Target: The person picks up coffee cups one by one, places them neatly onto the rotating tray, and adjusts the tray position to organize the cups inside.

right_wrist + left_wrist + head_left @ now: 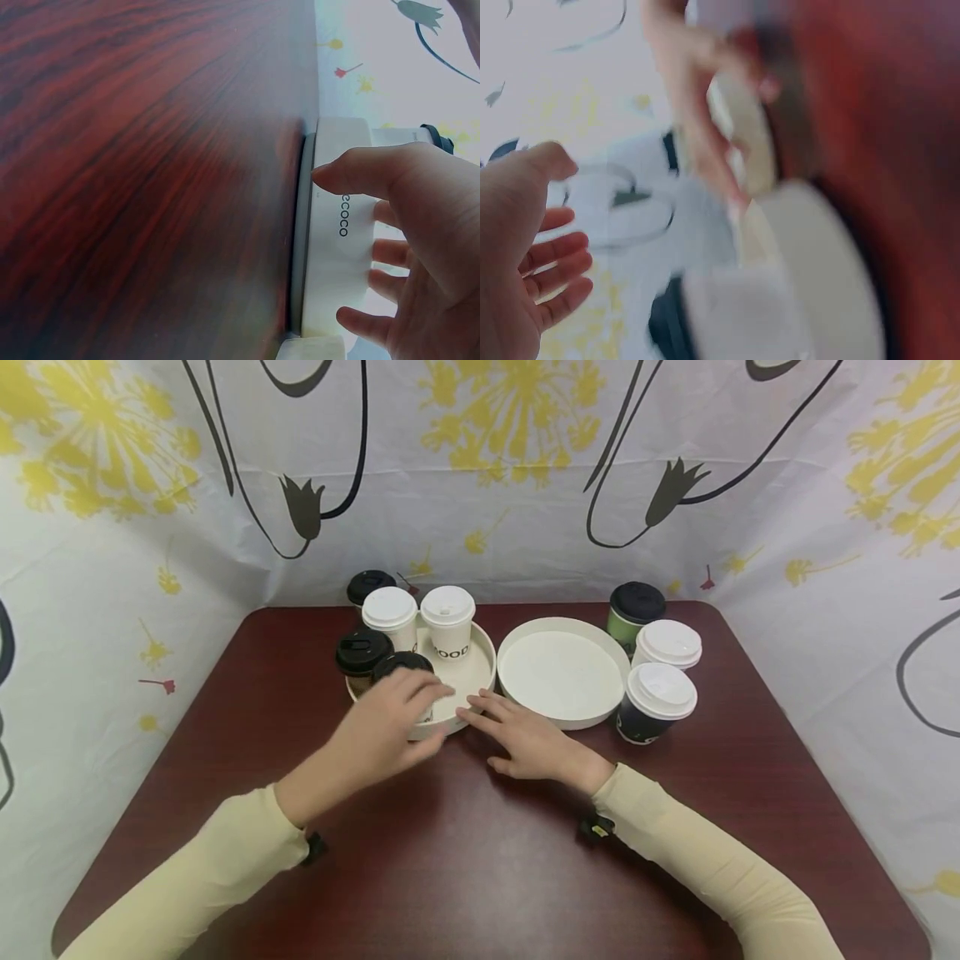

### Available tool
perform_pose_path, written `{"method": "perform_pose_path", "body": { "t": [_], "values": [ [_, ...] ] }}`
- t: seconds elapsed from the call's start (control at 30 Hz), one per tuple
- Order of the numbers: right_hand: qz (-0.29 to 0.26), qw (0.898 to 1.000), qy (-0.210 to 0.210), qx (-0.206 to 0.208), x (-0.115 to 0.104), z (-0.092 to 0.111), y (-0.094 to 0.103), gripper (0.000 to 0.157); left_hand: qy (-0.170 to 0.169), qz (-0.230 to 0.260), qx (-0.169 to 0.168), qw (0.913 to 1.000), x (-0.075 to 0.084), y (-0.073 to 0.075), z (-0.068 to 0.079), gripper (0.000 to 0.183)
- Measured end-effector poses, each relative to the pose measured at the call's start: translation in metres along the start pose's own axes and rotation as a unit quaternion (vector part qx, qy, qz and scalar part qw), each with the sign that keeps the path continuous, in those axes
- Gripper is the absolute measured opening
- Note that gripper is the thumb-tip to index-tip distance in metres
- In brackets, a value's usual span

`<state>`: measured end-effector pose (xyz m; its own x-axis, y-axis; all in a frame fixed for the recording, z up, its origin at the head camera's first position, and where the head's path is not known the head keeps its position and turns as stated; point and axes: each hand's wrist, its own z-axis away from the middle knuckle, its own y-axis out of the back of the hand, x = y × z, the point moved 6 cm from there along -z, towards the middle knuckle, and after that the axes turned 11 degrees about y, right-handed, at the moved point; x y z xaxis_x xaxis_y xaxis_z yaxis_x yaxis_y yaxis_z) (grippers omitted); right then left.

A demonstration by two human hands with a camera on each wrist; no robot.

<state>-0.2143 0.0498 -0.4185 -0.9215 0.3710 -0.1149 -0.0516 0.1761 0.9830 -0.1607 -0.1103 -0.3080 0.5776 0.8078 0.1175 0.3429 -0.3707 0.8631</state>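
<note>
A white cloth [510, 552] printed with yellow blooms and dark stems hangs behind and beside the dark red bench [510, 877]. A pale left sleeve [202, 860] and right sleeve [705, 843] reach in over the bench. Two round white trays lie side by side: the left tray [471, 672] with cups in it, the right tray [562, 672] bare. The person's left hand [386, 722] holds nothing, fingers loosely spread beside the front black-lidded cup [403, 660]. The right hand [534, 739] is also unfilled, fingers extended at the left tray's near rim; whether they touch it cannot be told. Two white-lidded cups [450, 618] stand in the left tray, with two more black-lidded cups [365, 650] at its left and back. Right of the right tray stand a green cup [624, 631], a white-lidded cup [667, 643] and a dark cup [641, 720].
</note>
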Motion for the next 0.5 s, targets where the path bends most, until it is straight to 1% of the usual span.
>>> {"method": "perform_pose_path", "body": {
  "t": [0.1,0.2,0.3,0.4,0.5],
  "values": [
    [-0.002,1.000,0.000,0.000,0.000,0.000,-0.001,0.083,0.002,-0.011,-0.033,0.9994,0.014,-0.021,0.014,0.048],
    [-0.005,1.000,-0.001,-0.002,0.000,0.000,0.000,0.083,0.023,-0.028,-0.072,0.9968,0.022,-0.043,0.029,0.056],
    [-0.004,1.000,-0.001,0.001,0.001,0.000,0.000,0.084,0.051,-0.062,-0.092,0.9925,0.025,-0.062,0.044,0.068],
    [-0.005,1.000,0.001,0.003,0.002,0.000,0.000,0.084,0.074,-0.095,-0.103,0.9874,0.024,-0.075,0.054,0.080],
    [-0.003,1.000,0.001,0.002,0.002,0.000,0.000,0.084,0.090,-0.113,-0.107,0.9838,0.022,-0.080,0.060,0.086]
  ]
}}
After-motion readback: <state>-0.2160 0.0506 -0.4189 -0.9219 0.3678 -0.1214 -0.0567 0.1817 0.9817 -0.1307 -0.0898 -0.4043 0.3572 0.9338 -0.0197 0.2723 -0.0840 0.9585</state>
